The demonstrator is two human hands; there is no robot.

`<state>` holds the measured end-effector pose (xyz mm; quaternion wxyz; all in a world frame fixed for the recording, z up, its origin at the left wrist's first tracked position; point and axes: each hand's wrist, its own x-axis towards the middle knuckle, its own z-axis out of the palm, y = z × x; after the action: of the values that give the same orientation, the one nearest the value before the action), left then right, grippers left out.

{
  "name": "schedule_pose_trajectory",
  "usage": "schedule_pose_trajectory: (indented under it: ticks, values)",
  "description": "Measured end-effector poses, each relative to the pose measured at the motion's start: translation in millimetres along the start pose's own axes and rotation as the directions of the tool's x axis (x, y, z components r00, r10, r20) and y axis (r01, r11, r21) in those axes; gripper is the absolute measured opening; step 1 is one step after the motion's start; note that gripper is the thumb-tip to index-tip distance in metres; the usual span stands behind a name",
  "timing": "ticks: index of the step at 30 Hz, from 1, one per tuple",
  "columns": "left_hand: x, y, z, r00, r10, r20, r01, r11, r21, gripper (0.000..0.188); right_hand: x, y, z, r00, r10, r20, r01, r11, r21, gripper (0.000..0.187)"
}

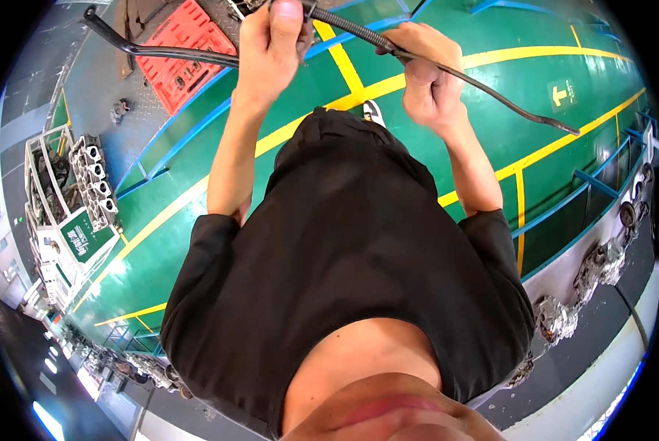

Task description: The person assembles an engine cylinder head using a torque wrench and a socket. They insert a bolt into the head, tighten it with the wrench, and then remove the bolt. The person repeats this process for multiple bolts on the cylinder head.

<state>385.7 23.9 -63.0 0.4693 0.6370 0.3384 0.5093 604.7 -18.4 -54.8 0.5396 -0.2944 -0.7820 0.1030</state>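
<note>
Between two hands point(269, 55) point(434, 77) runs one corrugated tube point(353, 28).

Black hose point(353, 28) in left grip point(269, 55), right grip point(431, 77)

At far left, a red case point(186, 26) is laid on a metal plate point(144, 110); nearer, a white frame point(48, 239) is seen. The green floor point(506, 95) is marked by yellow lines point(342, 62) and edged at right by a blue railing point(595, 183).
</note>
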Motion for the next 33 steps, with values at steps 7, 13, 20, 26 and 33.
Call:
schedule_pose_trajectory:
  ticks: [7, 13, 20, 26, 33]
  values:
    - [-17, -8, 0, 0.988, -0.12, -0.102, 0.13, 0.987, 0.093, 0.054, -38, 12, 22, 0.966, 0.244, -0.083, -0.209, 0.93, 0.301, 0.039]
    - [-21, -26, -1, 0.989, -0.098, -0.115, 0.101, 0.995, 0.024, 0.05, -42, -6, 43, 0.781, 0.619, -0.082, -0.481, 0.68, 0.553, 0.047]
    - [-16, -48, -13, 0.991, 0.112, -0.079, -0.095, 0.975, 0.2, 0.046, -39, -4, 65, 0.45, 0.885, -0.116, -0.476, 0.348, 0.808, 0.049]
    - [4, -39, -45, 0.966, 0.211, 0.151, -0.259, 0.807, 0.531, 0.036, -28, 0, 82, 0.25, 0.954, 0.164, -0.436, -0.041, 0.899, 0.053]
    - [21, -57, -72, 0.964, 0.035, 0.262, -0.195, 0.767, 0.612, 0.027, -18, 33, 96, 0.19, 0.651, 0.735, -0.459, -0.603, 0.653, 0.063]
